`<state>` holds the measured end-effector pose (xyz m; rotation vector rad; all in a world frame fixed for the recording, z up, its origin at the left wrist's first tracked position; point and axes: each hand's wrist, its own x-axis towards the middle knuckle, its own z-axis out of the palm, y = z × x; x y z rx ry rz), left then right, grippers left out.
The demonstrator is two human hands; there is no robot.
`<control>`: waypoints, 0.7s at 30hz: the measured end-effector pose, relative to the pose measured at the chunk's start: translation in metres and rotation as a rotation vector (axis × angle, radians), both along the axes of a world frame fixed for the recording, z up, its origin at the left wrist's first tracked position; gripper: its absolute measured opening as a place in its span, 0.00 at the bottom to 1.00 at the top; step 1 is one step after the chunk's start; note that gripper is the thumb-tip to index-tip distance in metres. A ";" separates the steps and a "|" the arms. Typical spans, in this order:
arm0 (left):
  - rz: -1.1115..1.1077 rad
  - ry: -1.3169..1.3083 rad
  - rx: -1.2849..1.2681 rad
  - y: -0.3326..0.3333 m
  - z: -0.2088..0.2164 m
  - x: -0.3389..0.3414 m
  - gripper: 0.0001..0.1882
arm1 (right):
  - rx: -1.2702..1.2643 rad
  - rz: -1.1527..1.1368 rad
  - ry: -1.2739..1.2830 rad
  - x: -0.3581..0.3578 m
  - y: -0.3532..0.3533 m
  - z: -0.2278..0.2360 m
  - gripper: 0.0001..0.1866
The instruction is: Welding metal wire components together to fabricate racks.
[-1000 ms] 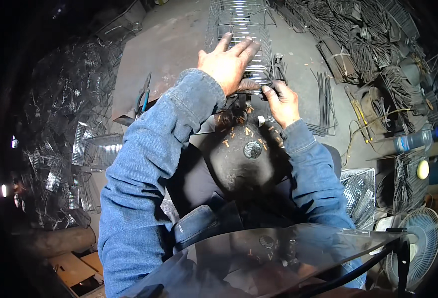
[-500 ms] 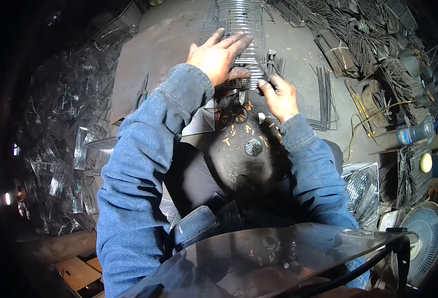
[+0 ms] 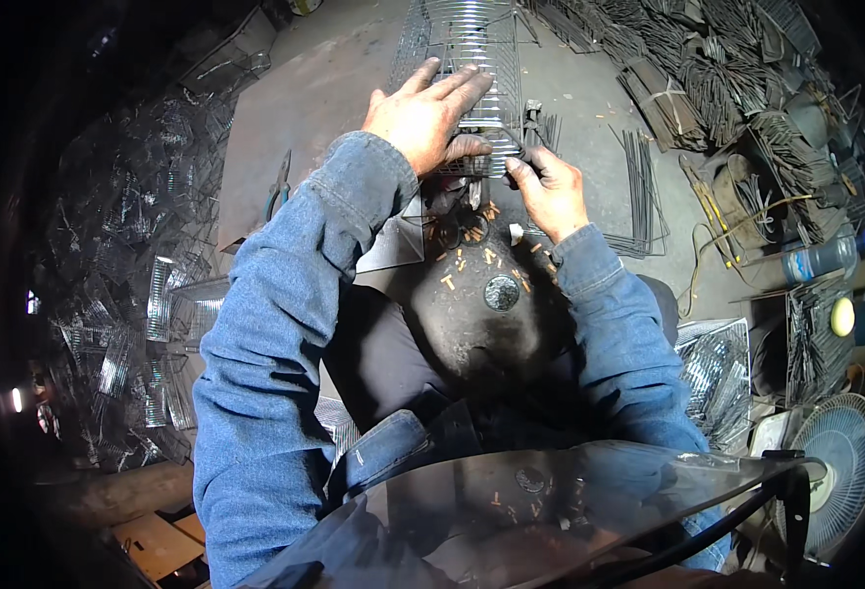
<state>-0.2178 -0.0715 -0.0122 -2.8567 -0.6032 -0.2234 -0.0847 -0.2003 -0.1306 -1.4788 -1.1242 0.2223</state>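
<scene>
Nearest to the camera, a curved transparent visor (image 3: 550, 510) is seen, and above it a dark rounded metal block (image 3: 481, 314) between the two blue denim sleeves, sprinkled with small orange chips. Just beyond this block, the right hand (image 3: 548, 187) is closed in a pinch on the near edge of the wire grid panel (image 3: 471, 59); whether a small tool is also gripped there cannot be told. The left hand (image 3: 427, 118) is laid flat on the same panel, fingers spread, pressing it down on the bench (image 3: 305, 108). The panel is placed with its long axis running straight away from the person, so its near end lies under both hands and its far end reaches the upper rim of the picture. The left hand is set further along the panel, the right hand nearer to the body. Blue-handled pliers (image 3: 277, 191) are lying on the bench at the left, well apart. Bundles of wire rods (image 3: 638, 187) are spread at the right, and a fan (image 3: 835, 471) stands lower right.
</scene>
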 end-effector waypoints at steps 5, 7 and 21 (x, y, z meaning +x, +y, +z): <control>-0.025 -0.017 0.002 0.001 0.000 -0.002 0.44 | -0.034 -0.011 -0.065 -0.001 0.001 -0.001 0.09; -0.020 -0.013 0.009 0.001 0.000 -0.002 0.44 | -0.004 0.000 -0.048 -0.001 0.001 -0.002 0.09; -0.019 -0.007 -0.009 0.002 0.001 -0.006 0.42 | -0.079 -0.018 0.013 -0.007 -0.003 0.003 0.15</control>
